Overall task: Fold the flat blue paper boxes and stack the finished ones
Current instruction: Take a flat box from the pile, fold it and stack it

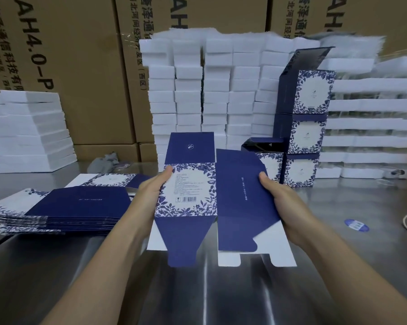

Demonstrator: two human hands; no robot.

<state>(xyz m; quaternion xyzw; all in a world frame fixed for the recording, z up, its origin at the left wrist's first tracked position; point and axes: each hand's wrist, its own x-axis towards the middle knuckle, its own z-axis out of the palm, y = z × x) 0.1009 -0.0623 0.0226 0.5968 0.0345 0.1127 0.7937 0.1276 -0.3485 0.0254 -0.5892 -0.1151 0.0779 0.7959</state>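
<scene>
I am holding the flat blue-and-white floral paper box blank (190,191) just above the near middle of the shiny steel tabletop (221,292). My left hand (151,191) is pinching its left edge and my right hand (284,207) its right edge, each grip clamped on the card, thumb on top. It is looking light, thin and easily creased, so I am judging the side folds the safest hold. The pile of flat blue blanks (69,207) is lying left, and the stack of finished blue boxes (303,137) is standing far right.

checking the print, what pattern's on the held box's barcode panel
Blue leaves and flowers bordering a white centre on the flat box; head view.
</scene>
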